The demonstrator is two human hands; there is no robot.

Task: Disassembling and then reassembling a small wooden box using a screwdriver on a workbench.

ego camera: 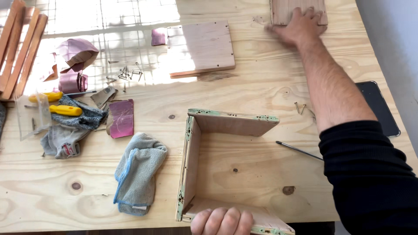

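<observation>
A three-sided plywood frame (191, 152) with green-flecked edges stands on the wooden table (65, 196), open toward the right. My left hand (222, 220) grips its near wall at the bottom edge of the view. My right hand (299, 25) reaches to the far right of the table and lies flat, fingers spread, on a plywood panel (285, 9) there. A second square plywood panel (201, 48) lies apart, left of that hand.
A grey-blue cloth (138, 172) lies left of the frame. Sandpaper pieces (121, 117), yellow-handled screwdrivers (65, 109), work gloves (65, 139) and several loose screws (126, 74) sit at the left. Wooden slats (19, 48) lean far left. Two screws (299, 107), a thin metal rod (298, 150) and a dark tablet (379, 106) lie right.
</observation>
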